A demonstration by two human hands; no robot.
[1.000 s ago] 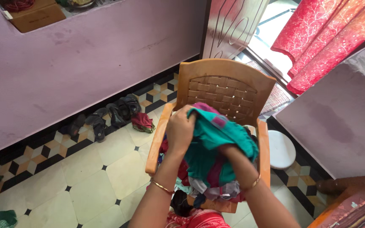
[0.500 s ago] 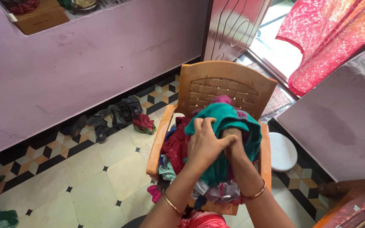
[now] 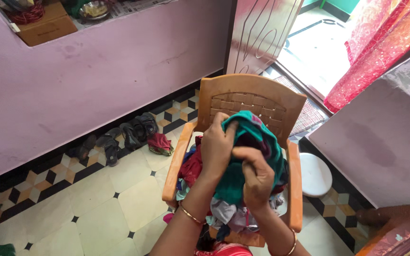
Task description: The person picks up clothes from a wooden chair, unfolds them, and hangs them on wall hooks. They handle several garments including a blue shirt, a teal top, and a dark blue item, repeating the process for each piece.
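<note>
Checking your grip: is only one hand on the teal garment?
No, both the left hand and the right hand grip the teal garment above the orange chair.

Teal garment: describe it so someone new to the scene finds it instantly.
Find the orange plastic chair by the purple wall, its seat heaped with mixed clothes. Above the heap, the left hand and right hand grip the teal garment: the only piece lifted, with dark pink patches.

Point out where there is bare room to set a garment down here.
Bare tiled floor lies between the chair and the shoes along the wall. The chair seat is crowded with clothes, and both hands grip the teal garment above it.
</note>
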